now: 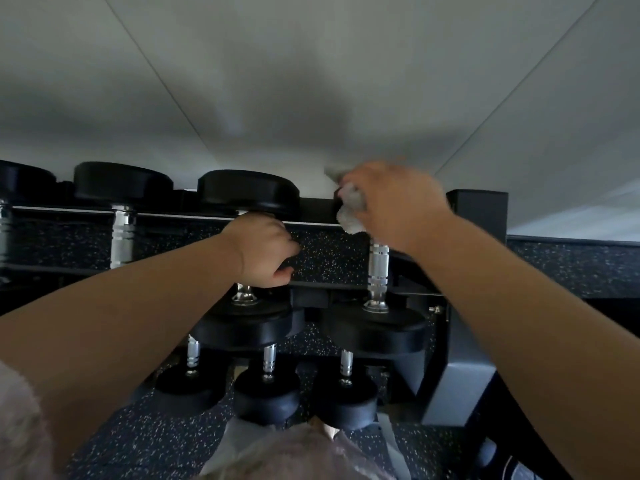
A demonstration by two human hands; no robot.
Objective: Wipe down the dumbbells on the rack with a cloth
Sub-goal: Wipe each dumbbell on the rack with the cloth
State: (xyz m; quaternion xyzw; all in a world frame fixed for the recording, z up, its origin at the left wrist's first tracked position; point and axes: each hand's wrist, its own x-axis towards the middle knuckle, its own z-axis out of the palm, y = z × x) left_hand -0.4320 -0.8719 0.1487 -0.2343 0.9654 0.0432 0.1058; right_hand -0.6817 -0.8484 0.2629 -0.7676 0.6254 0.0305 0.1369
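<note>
Now the wipe is mid-way on the rack: the right hand clutches the cloth against the far end of the end dumbbell, while the left hand grips the neighbour's handle. Next, likely, the cloth runs down the bar.

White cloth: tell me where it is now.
In the head view the crumpled white cloth sits right of centre, gripped by the right hand at the far end of the top row's rightmost black dumbbell, just above its ribbed silver handle.
</note>
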